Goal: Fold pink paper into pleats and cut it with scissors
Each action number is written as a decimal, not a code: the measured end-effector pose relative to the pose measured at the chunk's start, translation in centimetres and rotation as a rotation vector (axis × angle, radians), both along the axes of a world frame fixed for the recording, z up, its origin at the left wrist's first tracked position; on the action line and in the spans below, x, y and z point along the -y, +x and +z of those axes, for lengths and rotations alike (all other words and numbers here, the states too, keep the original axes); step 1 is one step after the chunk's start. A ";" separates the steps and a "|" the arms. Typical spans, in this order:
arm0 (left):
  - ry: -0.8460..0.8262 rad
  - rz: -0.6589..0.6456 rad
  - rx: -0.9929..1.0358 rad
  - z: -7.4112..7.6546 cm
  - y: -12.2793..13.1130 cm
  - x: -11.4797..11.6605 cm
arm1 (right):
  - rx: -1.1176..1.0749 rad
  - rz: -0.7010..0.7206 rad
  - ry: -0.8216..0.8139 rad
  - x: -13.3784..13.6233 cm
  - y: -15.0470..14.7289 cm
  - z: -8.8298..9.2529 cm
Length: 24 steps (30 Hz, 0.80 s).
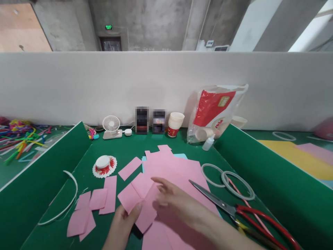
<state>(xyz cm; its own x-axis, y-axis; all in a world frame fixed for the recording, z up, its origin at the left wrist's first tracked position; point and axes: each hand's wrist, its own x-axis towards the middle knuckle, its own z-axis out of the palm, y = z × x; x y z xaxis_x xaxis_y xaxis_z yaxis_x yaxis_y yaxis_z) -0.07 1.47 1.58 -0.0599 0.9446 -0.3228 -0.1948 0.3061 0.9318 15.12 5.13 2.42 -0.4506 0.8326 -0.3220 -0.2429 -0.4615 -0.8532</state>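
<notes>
A creased piece of pink paper with several overlapping panels is held over the table. My left hand grips its lower left side, thumb on top and the other fingers underneath. At the paper's right edge, my right hand has its index finger stretched along the upper corner and its other fingers curled against the edge. Larger pink sheets lie under and beyond my hands, with light blue paper showing behind them. Smaller pink pieces are scattered to the left.
Red-handled scissors lie at right, near clear rings. A small paper hat shape, a fan, paper cups, a glue bottle and a plastic bag stand farther back. Green partitions flank the table.
</notes>
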 end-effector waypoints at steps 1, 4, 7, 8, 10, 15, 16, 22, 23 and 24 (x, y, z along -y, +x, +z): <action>0.002 -0.024 -0.001 0.1 0.1 0.1 | -0.079 0.035 -0.069 0.8 0.2 -0.1; 0.004 -0.100 -0.014 0.5 0.5 0.6 | -0.180 0.082 -0.106 2.3 0.2 -0.5; -0.028 -0.117 -0.032 0.5 0.8 1.0 | -0.141 0.016 -0.065 3.0 0.0 -0.8; -0.031 -0.116 -0.028 0.4 0.8 1.1 | -0.097 -0.020 -0.056 3.1 -0.1 -0.9; -0.020 -0.124 -0.014 0.3 0.7 1.1 | -0.004 -0.101 -0.039 3.3 -0.2 -1.1; 0.009 -0.112 -0.033 0.2 0.3 0.5 | 0.063 -0.229 -0.009 3.8 -0.4 -2.0; 0.009 -0.105 -0.036 0.2 0.3 0.5 | 0.052 -0.238 -0.009 3.9 -0.4 -2.2; 0.005 -0.121 0.012 0.5 0.6 0.8 | 0.046 -0.323 -0.020 4.2 -0.4 -3.6; 0.008 -0.133 0.018 0.5 0.6 0.8 | 0.046 -0.328 -0.019 4.2 -0.4 -3.7; 0.010 -0.144 0.019 0.5 0.6 0.8 | 0.041 -0.326 -0.020 4.3 -0.4 -3.8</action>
<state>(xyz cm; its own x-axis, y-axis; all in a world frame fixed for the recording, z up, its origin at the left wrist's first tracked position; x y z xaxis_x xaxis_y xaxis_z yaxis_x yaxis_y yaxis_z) 0.51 0.62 2.07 0.0824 0.9460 -0.3134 -0.1671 0.3231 0.9315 14.74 0.87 -1.33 -0.1478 0.9243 -0.3519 -0.3462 -0.3816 -0.8570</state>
